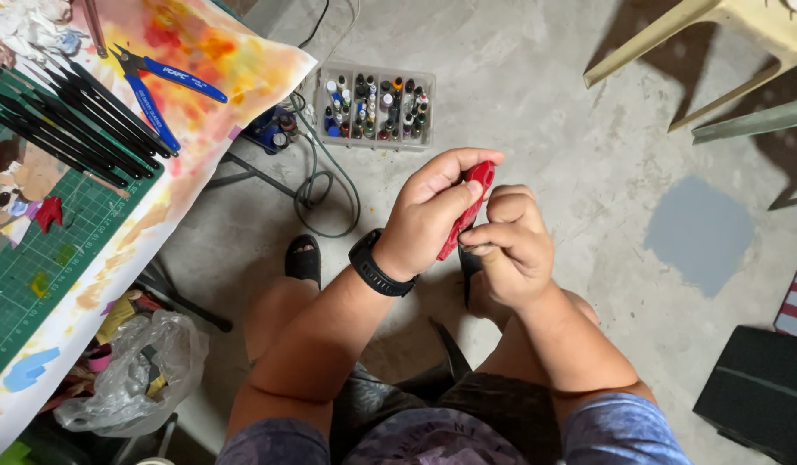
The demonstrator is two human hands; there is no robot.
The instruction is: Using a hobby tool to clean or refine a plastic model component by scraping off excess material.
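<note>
Centrally, left hand (429, 220) wrapped around red part (469, 207), long axis near-vertical, top tilted right. Right hand (509, 245) fingertips pinching lower end. Paint box (377, 108) above.

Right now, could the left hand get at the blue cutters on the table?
Probably not at once: the left hand grips the red piece over the lap; the blue cutters lie unobstructed on the table.

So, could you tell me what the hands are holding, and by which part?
The left hand grips a narrow red piece around its middle; the right hand pinches its lower end. What kind of thing it is cannot be told.
</note>
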